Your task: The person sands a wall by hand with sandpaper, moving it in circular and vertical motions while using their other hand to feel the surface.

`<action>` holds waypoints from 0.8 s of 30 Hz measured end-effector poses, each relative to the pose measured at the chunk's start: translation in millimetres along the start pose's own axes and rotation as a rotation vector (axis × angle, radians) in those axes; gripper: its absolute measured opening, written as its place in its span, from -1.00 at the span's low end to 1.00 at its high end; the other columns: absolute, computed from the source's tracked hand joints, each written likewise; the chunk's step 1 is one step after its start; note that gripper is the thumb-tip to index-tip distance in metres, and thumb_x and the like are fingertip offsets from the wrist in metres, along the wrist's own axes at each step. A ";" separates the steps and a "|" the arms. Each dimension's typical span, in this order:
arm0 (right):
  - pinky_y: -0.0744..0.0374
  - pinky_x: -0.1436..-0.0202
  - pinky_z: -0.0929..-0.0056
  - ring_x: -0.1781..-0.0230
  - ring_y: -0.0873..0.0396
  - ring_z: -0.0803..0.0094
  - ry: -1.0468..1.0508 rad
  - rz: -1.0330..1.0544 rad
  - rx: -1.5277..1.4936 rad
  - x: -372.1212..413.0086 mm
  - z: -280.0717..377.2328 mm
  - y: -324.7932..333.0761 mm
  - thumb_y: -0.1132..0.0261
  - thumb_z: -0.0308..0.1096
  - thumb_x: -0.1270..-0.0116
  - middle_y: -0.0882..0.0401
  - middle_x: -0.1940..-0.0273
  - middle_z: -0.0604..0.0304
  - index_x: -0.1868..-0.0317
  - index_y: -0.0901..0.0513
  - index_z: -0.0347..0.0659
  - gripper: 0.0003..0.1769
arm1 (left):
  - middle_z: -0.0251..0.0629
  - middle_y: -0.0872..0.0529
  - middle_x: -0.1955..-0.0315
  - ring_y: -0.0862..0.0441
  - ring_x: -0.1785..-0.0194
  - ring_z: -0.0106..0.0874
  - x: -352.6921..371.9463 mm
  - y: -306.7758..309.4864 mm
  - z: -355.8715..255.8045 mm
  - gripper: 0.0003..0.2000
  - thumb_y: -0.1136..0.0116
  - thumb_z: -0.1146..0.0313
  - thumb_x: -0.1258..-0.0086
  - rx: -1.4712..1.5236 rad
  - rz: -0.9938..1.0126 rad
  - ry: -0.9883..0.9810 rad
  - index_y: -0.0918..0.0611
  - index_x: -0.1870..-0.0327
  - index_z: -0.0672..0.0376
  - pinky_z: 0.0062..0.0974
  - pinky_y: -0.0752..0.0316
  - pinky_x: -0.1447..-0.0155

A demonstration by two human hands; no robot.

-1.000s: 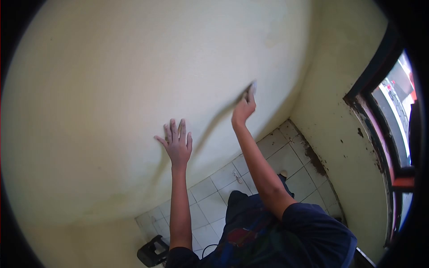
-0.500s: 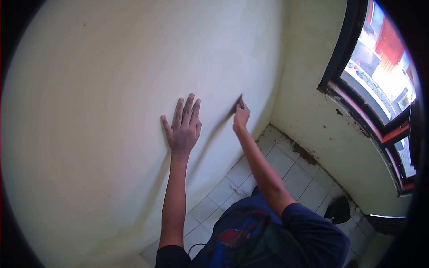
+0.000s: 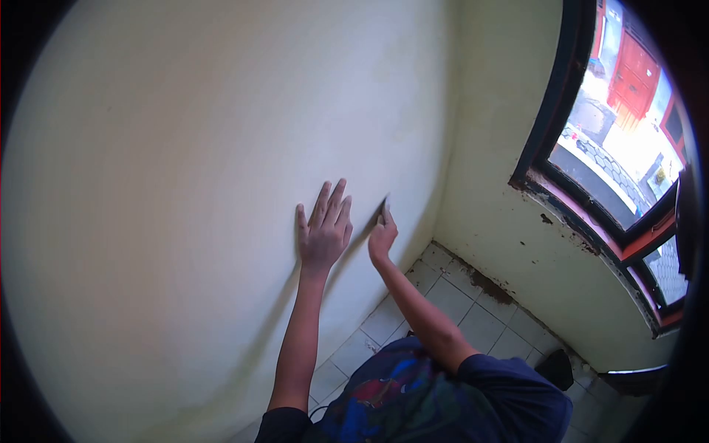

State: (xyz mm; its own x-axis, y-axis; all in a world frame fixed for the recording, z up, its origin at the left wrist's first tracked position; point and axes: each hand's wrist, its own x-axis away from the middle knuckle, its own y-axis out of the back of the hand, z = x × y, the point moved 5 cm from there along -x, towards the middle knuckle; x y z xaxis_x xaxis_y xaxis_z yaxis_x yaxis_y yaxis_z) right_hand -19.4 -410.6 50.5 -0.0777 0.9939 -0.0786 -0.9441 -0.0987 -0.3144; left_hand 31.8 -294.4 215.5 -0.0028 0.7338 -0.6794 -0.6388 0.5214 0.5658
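Observation:
My left hand [image 3: 323, 238] lies flat against the pale cream wall [image 3: 192, 170], fingers stretched upward and the thumb side apart. To its right, my right hand [image 3: 382, 240] is closed around a small scraper [image 3: 387, 200]. Only a thin, narrow tip of this tool shows past the fingers; the grip hides its handle. The tip points up at the wall surface, and a dark shadow runs from it down to the left.
A dark-framed window [image 3: 528, 166] with chipped paint along its sill is in the right-hand wall. White floor tiles [image 3: 447, 299] lie below, with crumbled dirt [image 3: 491, 286] along the wall base. A black object [image 3: 555, 369] rests on the floor at right.
The view has shifted. Both hands appear lower, and they are closer together, the right hand having come leftward with the scraper. The left hand stays flat on the wall.

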 end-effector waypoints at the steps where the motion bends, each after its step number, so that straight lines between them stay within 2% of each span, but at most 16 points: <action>1: -0.14 -0.60 0.31 -0.55 -0.21 0.16 0.231 0.003 0.046 -9.6 22.7 -8.3 0.18 -0.85 -0.08 -0.29 -0.48 -0.14 -0.44 -0.35 -0.44 -0.19 | -0.67 -0.41 -0.47 -0.24 -0.57 -0.51 0.5 -4.7 -6.8 -0.68 -0.03 0.15 -0.44 0.027 0.036 -0.027 -0.67 -0.16 -0.33 0.17 0.39 -0.60; 2: -0.14 -0.60 0.27 -0.55 -0.21 0.12 0.305 0.059 0.035 -14.4 52.0 -18.2 0.15 -0.84 -0.07 -0.30 -0.48 -0.16 -0.44 -0.36 -0.41 -0.18 | -0.56 -0.43 -0.46 -0.27 -0.56 -0.45 0.7 -1.7 -8.8 -0.70 -0.07 0.16 -0.43 0.195 0.014 0.000 -0.69 -0.13 -0.28 0.16 0.39 -0.60; 3: -0.14 -0.60 0.24 -0.55 -0.21 0.08 0.377 0.118 0.029 -16.5 83.8 -26.1 0.12 -0.84 -0.06 -0.30 -0.47 -0.18 -0.44 -0.37 -0.37 -0.17 | -0.56 -0.43 -0.46 -0.27 -0.56 -0.45 0.8 -1.5 -11.1 -0.70 -0.07 0.16 -0.43 0.208 0.008 -0.016 -0.69 -0.13 -0.28 0.16 0.39 -0.60; 6: -0.17 -0.58 0.20 -0.55 -0.17 0.01 0.524 0.155 0.051 -17.6 131.5 -39.8 0.04 -0.87 0.01 -0.30 -0.45 -0.21 -0.42 -0.40 -0.35 -0.14 | -0.35 -0.50 -0.42 -0.32 -0.55 -0.30 1.1 1.2 -6.3 -0.70 -0.14 0.28 -0.38 0.447 -0.027 -0.004 -0.69 -0.12 -0.14 0.16 0.35 -0.61; 7: -0.17 -0.58 0.20 -0.55 -0.17 0.01 0.532 0.158 0.058 -25.9 115.3 -34.7 0.04 -0.87 0.01 -0.30 -0.45 -0.21 -0.42 -0.40 -0.35 -0.14 | -0.35 -0.50 -0.42 -0.32 -0.55 -0.30 -5.1 0.2 -6.9 -0.70 -0.14 0.28 -0.38 0.452 -0.034 0.003 -0.69 -0.12 -0.14 0.16 0.35 -0.61; 9: -0.19 -0.57 0.21 -0.55 -0.17 0.03 0.729 0.188 0.260 -37.0 66.8 -14.9 0.07 -0.90 0.02 -0.30 -0.45 -0.22 -0.41 -0.39 -0.37 -0.14 | -0.37 -0.48 -0.44 -0.29 -0.56 -0.30 -10.0 -1.9 -14.1 -0.70 -0.15 0.29 -0.38 0.500 0.016 0.004 -0.68 -0.12 -0.12 0.18 0.35 -0.60; 11: -0.22 -0.56 0.25 -0.53 -0.23 0.04 0.366 0.183 0.288 -59.1 18.8 22.9 0.12 -0.90 -0.01 -0.35 -0.42 -0.22 -0.40 -0.42 -0.36 -0.15 | -0.36 -0.44 -0.46 -0.26 -0.57 -0.33 -19.3 -5.8 -24.4 -0.70 -0.14 0.29 -0.39 0.517 0.066 -0.001 -0.68 -0.12 -0.10 0.22 0.28 -0.60; 13: -0.32 -0.50 0.35 -0.42 -0.41 0.11 -0.115 0.252 0.535 -74.7 -14.5 56.2 0.13 -0.86 -0.15 -0.49 -0.30 -0.22 -0.36 -0.49 -0.34 -0.27 | -0.42 -0.41 -0.48 -0.21 -0.59 -0.43 -26.7 -7.7 -35.6 -0.72 -0.08 0.27 -0.43 0.463 0.212 -0.022 -0.70 -0.10 -0.06 0.14 0.20 -0.61; 14: -0.32 -0.50 0.35 -0.42 -0.41 0.11 -0.119 0.241 0.537 -70.1 -21.6 60.8 0.13 -0.86 -0.15 -0.49 -0.30 -0.22 -0.36 -0.49 -0.34 -0.27 | -0.39 -0.38 -0.49 -0.18 -0.60 -0.44 -30.1 -7.5 -39.8 -0.72 -0.10 0.25 -0.43 0.472 0.266 -0.039 -0.70 -0.10 -0.02 0.16 0.14 -0.60; 16: -0.33 -0.49 0.34 -0.42 -0.43 0.19 0.244 0.167 0.207 -63.6 15.0 37.9 0.12 -0.82 -0.21 -0.47 -0.34 -0.18 -0.39 -0.45 -0.33 -0.29 | -0.38 -0.37 -0.50 -0.18 -0.60 -0.44 -30.3 -8.7 -39.0 -0.72 -0.09 0.26 -0.44 0.506 0.224 -0.053 -0.70 -0.10 0.00 0.16 0.12 -0.60; 17: -0.33 -0.49 0.31 -0.44 -0.40 0.23 0.430 0.167 0.238 -54.8 54.3 19.4 0.08 -0.80 -0.24 -0.44 -0.37 -0.17 -0.41 -0.42 -0.33 -0.31 | -0.37 -0.37 -0.50 -0.18 -0.60 -0.43 -30.9 -9.3 -39.1 -0.72 -0.09 0.26 -0.45 0.537 0.205 -0.059 -0.70 -0.10 0.01 0.16 0.10 -0.60; 18: -0.31 -0.50 0.30 -0.47 -0.36 0.20 0.373 0.182 0.214 -46.4 76.6 3.3 0.02 -0.77 -0.27 -0.43 -0.39 -0.17 -0.41 -0.43 -0.33 -0.34 | -0.35 -0.42 -0.47 -0.24 -0.58 -0.40 -35.8 -1.9 -35.3 -0.74 -0.07 0.30 -0.46 0.574 0.152 -0.043 -0.70 -0.07 0.04 0.14 0.11 -0.60; 21: -0.32 -0.51 0.25 -0.49 -0.29 0.03 0.724 0.219 0.210 -24.7 138.8 -26.4 -0.01 -0.76 -0.25 -0.38 -0.40 -0.21 -0.39 -0.42 -0.37 -0.35 | -0.31 -0.50 -0.41 -0.35 -0.52 -0.29 -37.2 7.5 -21.3 -0.73 -0.11 0.38 -0.40 0.530 0.077 -0.055 -0.68 -0.08 0.07 0.20 0.11 -0.59; 22: -0.32 -0.51 0.25 -0.49 -0.29 0.03 0.722 0.211 0.214 -30.2 127.2 -24.7 -0.01 -0.76 -0.25 -0.38 -0.40 -0.21 -0.39 -0.42 -0.37 -0.35 | -0.37 -0.57 -0.35 -0.42 -0.48 -0.32 -36.8 7.0 -15.8 -0.78 -0.12 0.41 -0.37 0.561 0.017 -0.033 -0.69 0.00 0.06 0.22 0.11 -0.59; 23: -0.32 -0.51 0.24 -0.49 -0.28 0.02 0.729 0.180 0.234 -36.6 106.9 -20.3 0.01 -0.79 -0.22 -0.36 -0.41 -0.22 -0.40 -0.41 -0.38 -0.33 | -0.37 -0.57 -0.35 -0.42 -0.48 -0.32 -32.5 0.9 -12.5 -0.78 -0.12 0.41 -0.37 0.567 0.022 -0.040 -0.69 0.00 0.06 0.22 0.11 -0.59; 24: -0.32 -0.51 0.22 -0.49 -0.26 0.00 0.735 0.149 0.254 -41.1 84.6 -14.8 0.03 -0.82 -0.19 -0.34 -0.43 -0.22 -0.40 -0.40 -0.39 -0.30 | -0.41 -0.59 -0.33 -0.42 -0.48 -0.35 -25.9 -5.8 -13.3 -0.80 -0.11 0.42 -0.37 0.479 0.015 -0.126 -0.69 0.05 0.05 0.23 0.11 -0.59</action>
State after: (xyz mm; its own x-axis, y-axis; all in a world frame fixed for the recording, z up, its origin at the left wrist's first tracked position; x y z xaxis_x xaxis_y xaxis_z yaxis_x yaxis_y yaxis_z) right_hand -29.4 -445.8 138.4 -0.0616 0.6750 -0.7352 -0.9915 -0.1260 -0.0326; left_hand 25.3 -322.2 223.7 0.1026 0.7742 -0.6246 -0.2136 0.6304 0.7463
